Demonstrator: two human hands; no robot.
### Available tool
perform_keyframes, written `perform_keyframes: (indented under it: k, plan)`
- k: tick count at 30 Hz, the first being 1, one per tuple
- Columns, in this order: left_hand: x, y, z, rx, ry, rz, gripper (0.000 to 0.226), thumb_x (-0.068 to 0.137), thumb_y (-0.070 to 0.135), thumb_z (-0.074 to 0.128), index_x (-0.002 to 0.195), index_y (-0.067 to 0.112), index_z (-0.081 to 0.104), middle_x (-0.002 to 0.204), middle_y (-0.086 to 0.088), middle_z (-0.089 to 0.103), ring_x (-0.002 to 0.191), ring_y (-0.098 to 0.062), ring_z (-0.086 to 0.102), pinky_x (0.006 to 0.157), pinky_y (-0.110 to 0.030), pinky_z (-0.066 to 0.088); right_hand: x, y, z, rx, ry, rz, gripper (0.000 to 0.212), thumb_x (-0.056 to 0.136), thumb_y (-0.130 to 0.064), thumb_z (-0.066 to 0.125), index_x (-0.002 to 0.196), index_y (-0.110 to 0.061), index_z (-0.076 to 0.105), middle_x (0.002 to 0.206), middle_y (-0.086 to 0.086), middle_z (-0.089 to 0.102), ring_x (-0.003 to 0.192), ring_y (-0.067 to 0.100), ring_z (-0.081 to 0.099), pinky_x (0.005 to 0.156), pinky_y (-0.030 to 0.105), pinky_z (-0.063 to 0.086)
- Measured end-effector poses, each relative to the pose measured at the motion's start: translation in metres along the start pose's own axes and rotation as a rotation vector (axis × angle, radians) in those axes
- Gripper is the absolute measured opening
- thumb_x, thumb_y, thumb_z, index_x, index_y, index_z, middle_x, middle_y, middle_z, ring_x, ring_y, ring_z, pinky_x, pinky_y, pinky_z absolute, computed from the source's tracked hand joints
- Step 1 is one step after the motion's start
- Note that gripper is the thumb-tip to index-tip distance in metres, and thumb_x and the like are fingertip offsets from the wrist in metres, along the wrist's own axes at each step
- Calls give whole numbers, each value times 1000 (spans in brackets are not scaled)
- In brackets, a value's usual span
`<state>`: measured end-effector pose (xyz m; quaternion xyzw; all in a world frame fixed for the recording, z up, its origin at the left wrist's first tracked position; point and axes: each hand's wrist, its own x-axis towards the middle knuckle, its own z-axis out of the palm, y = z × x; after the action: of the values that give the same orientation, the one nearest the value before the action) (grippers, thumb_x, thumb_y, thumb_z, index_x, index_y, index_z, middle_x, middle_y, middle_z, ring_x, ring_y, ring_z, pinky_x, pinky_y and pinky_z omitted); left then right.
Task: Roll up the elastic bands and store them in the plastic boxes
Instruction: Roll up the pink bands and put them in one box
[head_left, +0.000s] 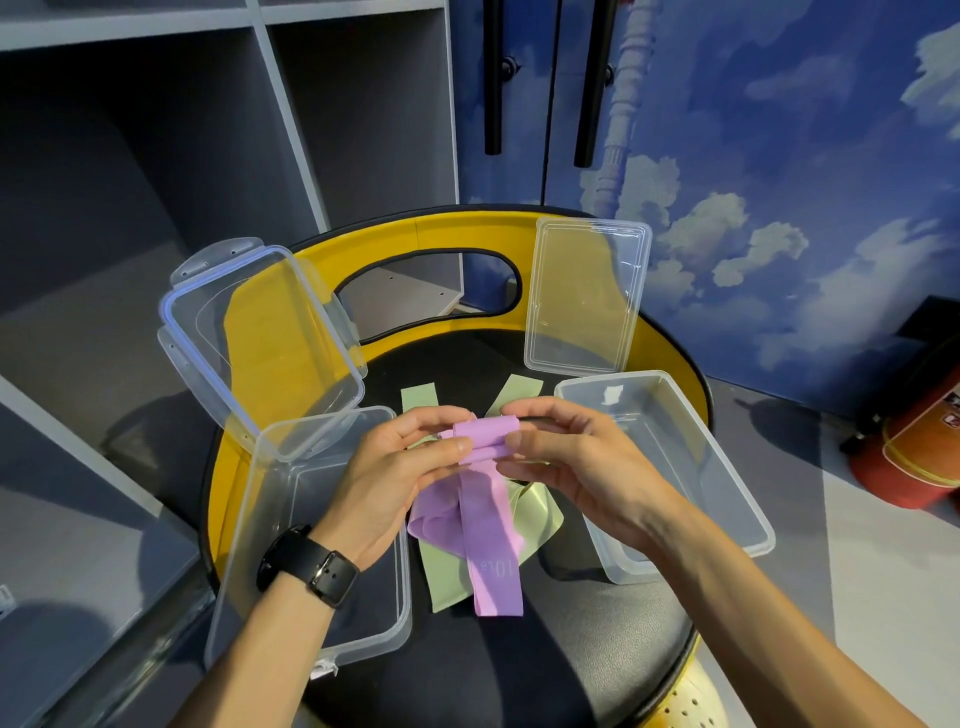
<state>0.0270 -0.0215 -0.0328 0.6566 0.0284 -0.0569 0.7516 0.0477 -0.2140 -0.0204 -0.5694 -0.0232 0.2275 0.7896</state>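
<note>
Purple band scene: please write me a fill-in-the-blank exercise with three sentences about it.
1. Both hands, the left hand and the right hand, are rolling up the ____ band.
2. The green band lies ____ the band being rolled.
3. The left wrist wears a black ____.

Missing words: purple; under; watch

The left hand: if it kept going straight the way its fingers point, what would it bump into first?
The left hand points rightward, so it would likely meet the right hand first, across the purple band both pinch. Depth is hard to judge.
</note>
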Motion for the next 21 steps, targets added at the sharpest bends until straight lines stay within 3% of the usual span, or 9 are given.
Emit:
perform_keyframes:
  k: [4,10,15,21]
  plan:
    - [-1,-2,1,17,7,-2,26,83,-3,65,103,13,70,101,0,74,96,-19,70,77,-25,56,1,2,0,0,30,-7,14,85,-2,67,98,-6,68,91,12,73,78,22,71,75,29,60]
    - [-2,0,2,49,-29,-4,22,86,4,65,106,13,69,103,-1,73,98,-18,70,82,-27,57,3,6,-2,-108,48,-63,14,86,1,67,98,-6,68,92,12,73,83,23,71,80,32,59]
    - [-1,0,4,384,-14,140,22,85,11,69,106,18,72,100,8,73,93,-1,68,77,-14,53,2,9,0,-327,56,-171,15,84,2,69,98,-4,69,99,18,71,85,24,70,84,35,57]
    - [2,-3,-2,695,-18,283,24,83,23,73,107,24,72,104,13,71,94,-1,67,81,-18,55,1,14,-3,-571,34,-281,15,86,-2,69,95,-14,71,100,6,72,93,21,68,88,34,56]
